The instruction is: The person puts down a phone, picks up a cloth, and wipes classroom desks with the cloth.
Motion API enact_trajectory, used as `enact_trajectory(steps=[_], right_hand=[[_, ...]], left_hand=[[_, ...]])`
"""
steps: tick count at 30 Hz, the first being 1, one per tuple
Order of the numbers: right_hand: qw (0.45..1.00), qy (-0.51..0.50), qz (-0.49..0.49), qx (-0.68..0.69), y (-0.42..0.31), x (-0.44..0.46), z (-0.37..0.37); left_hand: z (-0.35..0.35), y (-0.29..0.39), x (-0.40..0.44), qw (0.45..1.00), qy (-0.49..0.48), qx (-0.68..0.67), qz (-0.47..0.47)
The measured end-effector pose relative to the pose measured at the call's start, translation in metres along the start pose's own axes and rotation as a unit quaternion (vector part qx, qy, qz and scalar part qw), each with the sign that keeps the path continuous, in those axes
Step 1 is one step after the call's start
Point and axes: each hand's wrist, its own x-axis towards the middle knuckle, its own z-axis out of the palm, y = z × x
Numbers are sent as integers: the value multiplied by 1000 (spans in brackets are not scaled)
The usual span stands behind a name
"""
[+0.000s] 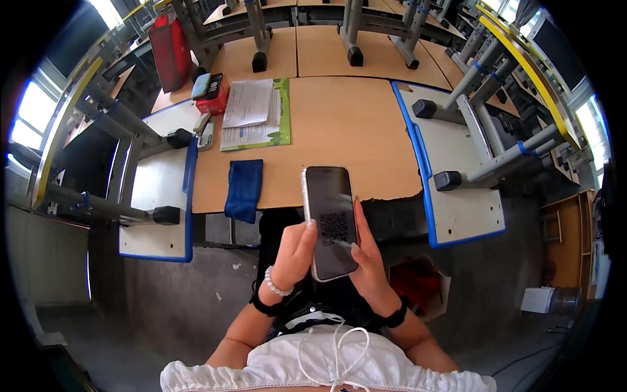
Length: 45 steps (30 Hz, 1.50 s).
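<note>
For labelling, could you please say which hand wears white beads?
The left hand, with a white beaded bracelet; the right hand shows only a black wristband.

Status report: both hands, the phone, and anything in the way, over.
Left hand and right hand holding phone. Screen facing wearer, QR code showing. Nothing blocking; blue cloth at table edge, clear of both hands.

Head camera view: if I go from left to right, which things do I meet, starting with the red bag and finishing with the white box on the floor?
Red bag, stapler, dark blue cloth pouch, white beaded bracelet, smartphone, open box with red contents, white box.
</note>
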Motion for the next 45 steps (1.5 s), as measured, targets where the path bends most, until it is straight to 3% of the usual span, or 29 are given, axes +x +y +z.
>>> enact_trajectory(steps=[2,3,5,6,8,9,11,12,13,15,18,22,31,42,45], right_hand=[[999,9,-13,-29,-2,3,-16],[1000,1,-16,-11,19,12,2],[997,20,-8,-67,11,8,-10],[990,25,-46,-134,7,13,-30],[961,51,-60,-265,-15,21,-60],[933,52,-77,-348,-26,28,-70],[852,80,-159,-492,-42,53,-80],[766,89,-221,-597,-44,66,-89],[707,97,-271,-646,-45,80,-94],[622,89,-319,-709,-52,105,-115],[516,102,-336,-781,-57,129,-150],[441,102,-336,-826,-56,136,-179],[448,106,-310,-832,-42,139,-203],[572,94,-258,-773,-27,167,-240],[521,105,-257,-807,-26,164,-237]], left_hand=[[4,-8,9,992,-40,110,41],[-28,-3,6,983,-57,170,37],[-36,-31,13,988,-50,147,19],[-30,-42,27,991,4,135,21],[-44,-59,45,950,66,305,-8],[-56,-75,56,914,119,387,-22],[-97,-146,73,754,190,629,-1],[-116,-158,83,797,156,578,-82],[-124,-162,85,738,151,657,-36],[-126,-168,92,746,164,645,-16],[-128,-163,90,759,153,633,-9],[-125,-165,80,747,156,645,21],[-123,-164,80,741,165,650,22],[-120,-161,82,755,169,633,2],[-119,-164,81,761,175,625,0]])
